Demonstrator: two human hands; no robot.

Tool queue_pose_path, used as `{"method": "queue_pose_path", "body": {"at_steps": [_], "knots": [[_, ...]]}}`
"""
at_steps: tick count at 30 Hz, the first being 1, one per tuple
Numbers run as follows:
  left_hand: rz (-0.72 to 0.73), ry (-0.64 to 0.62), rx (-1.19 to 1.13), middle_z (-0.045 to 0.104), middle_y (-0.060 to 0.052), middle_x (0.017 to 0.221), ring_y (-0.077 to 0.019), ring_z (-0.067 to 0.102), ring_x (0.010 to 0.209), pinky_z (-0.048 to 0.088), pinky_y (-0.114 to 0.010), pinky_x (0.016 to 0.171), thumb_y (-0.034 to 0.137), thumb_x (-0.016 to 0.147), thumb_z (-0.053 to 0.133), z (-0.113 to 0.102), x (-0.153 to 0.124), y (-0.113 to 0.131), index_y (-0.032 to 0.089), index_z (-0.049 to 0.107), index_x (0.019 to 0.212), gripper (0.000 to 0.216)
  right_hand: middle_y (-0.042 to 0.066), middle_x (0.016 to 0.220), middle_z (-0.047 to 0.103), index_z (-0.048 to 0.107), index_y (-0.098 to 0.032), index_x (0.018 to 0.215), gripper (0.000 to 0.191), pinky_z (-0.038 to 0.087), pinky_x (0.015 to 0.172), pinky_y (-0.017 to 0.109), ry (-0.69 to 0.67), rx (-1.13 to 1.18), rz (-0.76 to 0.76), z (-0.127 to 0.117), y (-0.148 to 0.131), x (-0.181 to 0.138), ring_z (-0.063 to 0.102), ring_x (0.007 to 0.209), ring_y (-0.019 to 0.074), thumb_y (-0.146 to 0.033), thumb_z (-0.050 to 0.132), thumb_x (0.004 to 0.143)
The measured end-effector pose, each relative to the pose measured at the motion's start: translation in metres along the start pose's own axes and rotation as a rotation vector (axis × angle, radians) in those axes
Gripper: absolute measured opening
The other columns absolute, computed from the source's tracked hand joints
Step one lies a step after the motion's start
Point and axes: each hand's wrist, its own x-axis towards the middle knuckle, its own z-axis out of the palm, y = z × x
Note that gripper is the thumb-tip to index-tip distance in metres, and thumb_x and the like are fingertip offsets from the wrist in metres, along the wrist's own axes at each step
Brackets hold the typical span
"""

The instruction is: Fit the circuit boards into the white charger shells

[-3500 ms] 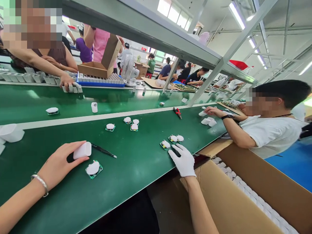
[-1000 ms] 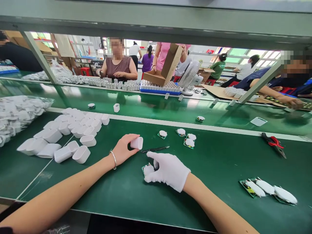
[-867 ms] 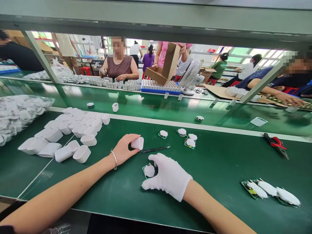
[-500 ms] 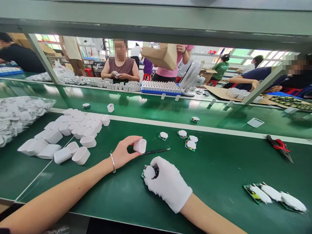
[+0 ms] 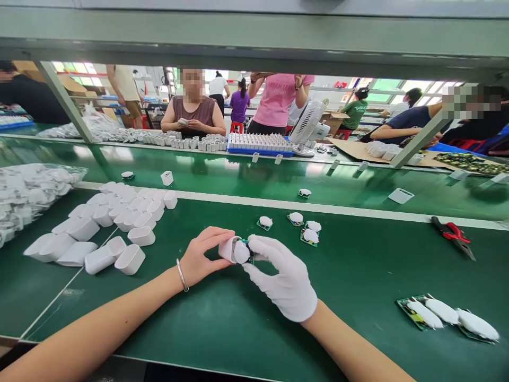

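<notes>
My bare left hand (image 5: 202,257), a bracelet at its wrist, is closed round a small white plastic shell (image 5: 228,248) with its open end turned right. My gloved right hand (image 5: 284,278) pinches a green circuit board with a white cap (image 5: 242,252) and holds it at the shell's mouth. Both hands meet just above the green table (image 5: 222,323). The black tweezers are hidden behind the hands.
Several empty white shells (image 5: 119,212) lie at the left, beside a plastic bag of parts (image 5: 27,191). More capped boards (image 5: 306,229) lie ahead and three (image 5: 447,313) at the right. Red-handled cutters (image 5: 453,235) lie far right. Other people work across the conveyor belt (image 5: 246,175).
My right hand picked the capped board off the table and brought it up to the shell in my left hand. The person in pink lifted the cardboard box overhead.
</notes>
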Motion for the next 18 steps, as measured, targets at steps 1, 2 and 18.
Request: {"method": "queue_pose_path", "body": {"at_steps": [1,2,18], "knots": [[0.007,0.004,0.002,0.065,-0.010,0.108,-0.0216,0.060,0.098,0.052,-0.038,0.084,0.029,0.076,0.068,0.000,0.000,0.000,0.020,0.059,0.114,0.040,0.008,0.108,0.064,0.054,-0.025,0.114,0.042,0.060,0.070,0.028,0.001,-0.034,-0.024,0.000,0.001,-0.001,0.067,0.082,0.0164,-0.010,0.061,0.076],[0.013,0.010,0.003,0.065,-0.010,0.108,-0.0216,0.060,0.098,0.052,-0.039,0.084,0.029,0.076,0.068,0.000,0.000,0.000,0.020,0.059,0.114,0.040,0.009,0.108,0.064,0.054,-0.024,0.115,0.041,0.060,0.072,0.030,-0.001,-0.067,-0.044,0.001,0.002,-0.001,0.067,0.084,0.0173,-0.010,0.060,0.076],[-0.265,-0.164,-0.103,0.066,-0.010,0.114,-0.0230,0.061,0.102,0.048,-0.034,0.091,0.038,0.060,0.080,-0.001,0.001,0.026,0.017,0.062,0.113,0.060,0.005,0.105,0.070,0.067,-0.024,0.101,0.030,0.059,0.078,0.026,-0.080,0.285,0.512,0.013,-0.004,-0.001,0.069,0.090,0.0239,-0.032,0.067,0.072]]}}
